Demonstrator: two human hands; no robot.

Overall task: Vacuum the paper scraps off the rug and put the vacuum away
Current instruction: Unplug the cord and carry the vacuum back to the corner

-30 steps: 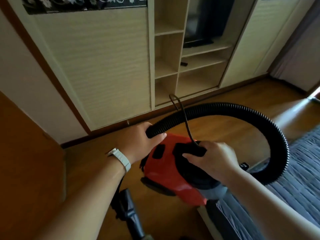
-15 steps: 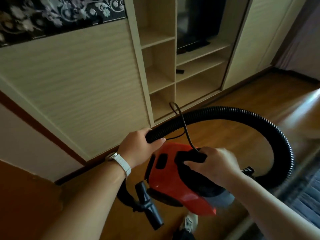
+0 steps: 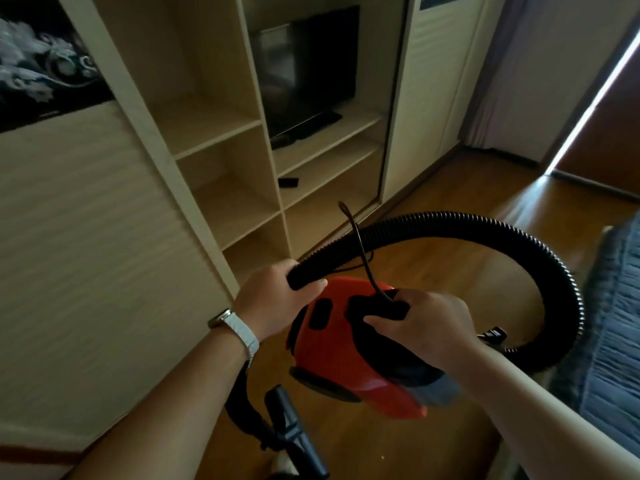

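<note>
Here the small red plastic vacuum cleaner (image 3: 332, 358) is held in the air above a glossy brown wooden floor (image 3: 433, 265), in front of a pale wooden wall unit (image 3: 221, 147). The right hand (image 3: 426, 327) is curled round the black carrying handle (image 3: 374, 306) on top of the body, with its fingers wrapped under the handle. A thin black cord (image 3: 360, 251) rises in a loop from beside those fingers. The left hand (image 3: 273, 299), with a white-strapped wristwatch (image 3: 239, 330) on its wrist, grips the black ribbed hose (image 3: 485, 226) near one end. From there the hose arcs up and to the right in a wide bow, then bends back down behind the right forearm. Below the left forearm a black plastic nozzle (image 3: 294, 434) hangs near the floor.

The wall unit has open cubby shelves in its middle. A flat black television screen (image 3: 308, 67) stands on one shelf. A small dark flat object (image 3: 288, 182) lies on the shelf beneath it; what it is cannot be told. To the left is a cream ribbed door panel (image 3: 86, 220), topped by a black panel with a white floral pattern (image 3: 41, 71). At the right edge is a grey-blue ribbed textile (image 3: 613, 323). Beyond it hangs a pale lilac curtain (image 3: 540, 81), with a bright strip of daylight (image 3: 595, 95) beside it.
</note>
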